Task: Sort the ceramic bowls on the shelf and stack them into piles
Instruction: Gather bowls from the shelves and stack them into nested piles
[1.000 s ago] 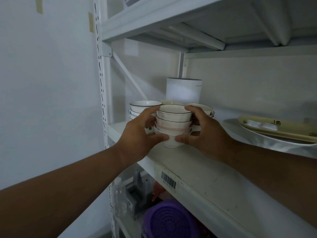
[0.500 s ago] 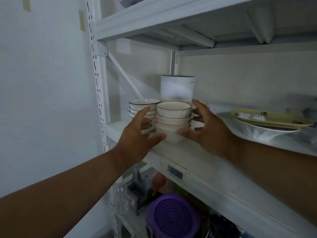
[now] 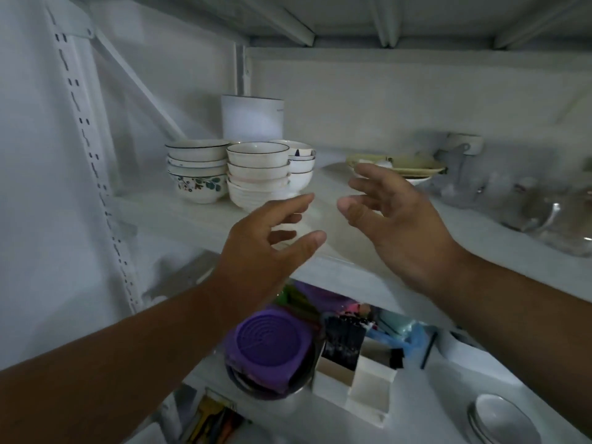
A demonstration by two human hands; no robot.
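Note:
Three piles of ceramic bowls stand close together on the white shelf (image 3: 179, 216). The middle pile (image 3: 258, 177) has white bowls, one with a pink rim. On the left is a pile (image 3: 197, 169) whose bottom bowl has a flower pattern. The right pile (image 3: 300, 165) sits behind the middle one. My left hand (image 3: 266, 251) hovers in front of the middle pile, fingers spread, holding nothing. My right hand (image 3: 394, 225) is also open, to the right of the piles and apart from them.
A white cylinder (image 3: 253, 118) stands behind the bowls. Yellowish plates (image 3: 413, 168) and glassware (image 3: 544, 216) lie further right on the shelf. The shelf below holds a purple strainer (image 3: 272, 350), white boxes (image 3: 355, 382) and a metal dish (image 3: 499, 421).
Both hands let go of the middle pile and drew back toward me, fingers spreading open. The pile stays on the shelf. The view has dropped lower and moved back.

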